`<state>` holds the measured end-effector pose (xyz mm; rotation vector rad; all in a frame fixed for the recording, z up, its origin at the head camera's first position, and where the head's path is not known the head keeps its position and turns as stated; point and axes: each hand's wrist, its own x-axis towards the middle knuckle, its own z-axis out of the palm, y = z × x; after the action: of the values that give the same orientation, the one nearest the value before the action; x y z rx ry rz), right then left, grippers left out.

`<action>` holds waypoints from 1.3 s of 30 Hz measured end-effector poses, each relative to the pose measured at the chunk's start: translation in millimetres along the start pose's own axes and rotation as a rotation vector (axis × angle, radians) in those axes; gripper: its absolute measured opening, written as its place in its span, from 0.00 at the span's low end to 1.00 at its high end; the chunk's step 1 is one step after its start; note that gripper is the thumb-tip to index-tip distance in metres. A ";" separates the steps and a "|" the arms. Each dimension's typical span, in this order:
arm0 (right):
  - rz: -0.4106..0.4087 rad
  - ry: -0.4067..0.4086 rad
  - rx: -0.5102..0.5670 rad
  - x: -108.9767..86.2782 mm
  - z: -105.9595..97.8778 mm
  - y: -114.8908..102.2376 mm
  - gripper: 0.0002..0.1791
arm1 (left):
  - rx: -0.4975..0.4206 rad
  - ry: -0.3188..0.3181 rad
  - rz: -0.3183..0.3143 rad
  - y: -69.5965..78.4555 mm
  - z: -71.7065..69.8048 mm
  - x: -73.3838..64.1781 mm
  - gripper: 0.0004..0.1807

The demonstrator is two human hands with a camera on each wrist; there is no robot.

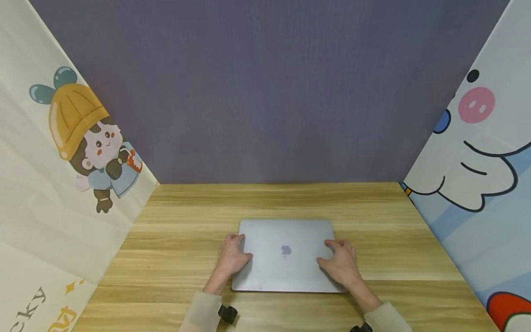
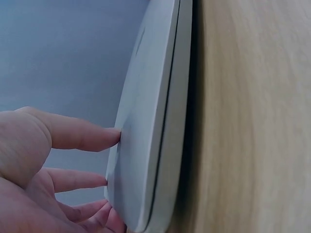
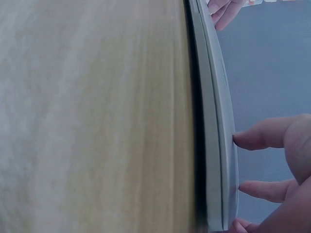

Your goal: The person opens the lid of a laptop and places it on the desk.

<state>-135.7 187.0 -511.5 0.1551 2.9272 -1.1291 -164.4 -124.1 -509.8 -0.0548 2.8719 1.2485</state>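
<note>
A closed silver laptop (image 1: 286, 274) with a dark apple logo on its lid lies flat on the wooden table, its lid seam visible in both wrist views. At its left side, my left hand (image 1: 234, 257) grips it, thumb on the lid and the other fingers along the side edge. My right hand (image 1: 342, 263) holds the opposite side the same way, thumb and index fingertip on the lid. In the right wrist view, the lower fingers (image 3: 240, 226) curl round the laptop's edge, partly hidden by it.
Wood-grain table (image 1: 191, 207) surrounds the laptop on all sides. A dark grey panel (image 1: 274, 92) rises behind the table. Cartoon-printed white sheets (image 1: 37, 184) flank it left and right. Small black devices (image 1: 227, 314) sit at both wrists, beside the light sleeves.
</note>
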 end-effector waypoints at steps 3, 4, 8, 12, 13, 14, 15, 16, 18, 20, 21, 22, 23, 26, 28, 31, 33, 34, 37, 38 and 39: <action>-0.003 -0.002 -0.003 -0.2 0.4 -0.4 0.34 | 0.003 -0.006 -0.001 -0.7 -1.6 -1.0 0.36; -0.004 -0.003 -0.004 -0.1 0.5 -0.4 0.34 | 0.005 -0.007 0.002 -1.1 -2.2 -1.5 0.35; -0.012 -0.010 -0.014 -0.4 0.7 -0.1 0.35 | -0.001 -0.007 0.014 -2.0 -3.9 -3.5 0.35; -0.011 -0.020 -0.040 -2.4 -0.9 1.5 0.37 | 0.027 -0.021 0.030 -3.8 -2.5 -7.1 0.34; -0.008 -0.022 -0.045 -3.0 -1.4 2.1 0.37 | 0.034 -0.026 0.031 -4.4 -1.6 -7.8 0.33; -0.007 -0.025 -0.052 -3.4 -1.6 2.9 0.37 | 0.040 -0.031 0.033 -4.7 -1.0 -8.7 0.33; -0.006 -0.028 -0.054 -3.9 -1.8 3.5 0.37 | 0.044 -0.036 0.031 -4.7 -0.4 -9.6 0.33; -0.006 -0.031 -0.051 -4.0 -1.8 4.1 0.37 | 0.042 -0.040 0.029 -4.6 0.0 -10.2 0.33; -0.006 -0.033 -0.049 -4.2 -1.2 5.3 0.37 | 0.034 -0.045 0.022 -4.4 0.7 -11.0 0.33; -0.006 -0.036 -0.042 -4.3 -0.5 6.2 0.38 | 0.030 -0.047 0.019 -3.8 0.5 -11.6 0.33; -0.006 -0.036 -0.037 -4.4 -0.2 6.4 0.38 | 0.031 -0.048 0.019 -3.7 0.4 -11.5 0.33; -0.007 -0.035 -0.036 -4.3 0.2 6.7 0.38 | 0.032 -0.048 0.020 -3.6 0.2 -11.5 0.33; -0.007 -0.034 -0.033 -4.4 0.4 7.0 0.38 | 0.031 -0.049 0.022 -3.3 -0.2 -11.5 0.33; -0.009 -0.039 -0.031 -4.1 0.5 7.6 0.38 | 0.033 -0.049 0.020 -3.1 -0.8 -11.5 0.33; -0.013 -0.044 -0.035 -3.9 0.0 7.9 0.38 | 0.032 -0.048 0.020 -2.8 -1.2 -11.7 0.33; -0.027 -0.053 -0.051 -3.2 -0.7 8.6 0.39 | 0.048 -0.050 0.025 -2.8 -1.7 -11.6 0.34; -0.049 -0.053 -0.075 -2.7 -1.1 9.1 0.40 | 0.066 -0.050 0.040 -3.9 -1.6 -11.5 0.33; -0.063 -0.048 -0.094 -2.6 -1.4 9.6 0.40 | 0.076 -0.050 0.051 -4.3 -1.7 -11.6 0.33; -0.124 -0.025 -0.156 -3.6 -2.8 9.9 0.38 | 0.112 -0.046 0.090 -6.1 -0.5 -12.4 0.32; -0.150 -0.017 -0.177 -4.2 -3.3 9.8 0.37 | 0.126 -0.044 0.109 -6.2 -0.2 -13.0 0.31; -0.175 -0.011 -0.197 -5.0 -3.9 9.5 0.35 | 0.137 -0.042 0.125 -6.2 -0.2 -14.4 0.31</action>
<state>-129.7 196.1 -514.8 -0.1094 3.0679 -0.8444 -149.8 -128.1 -513.9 0.1522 2.9555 1.0513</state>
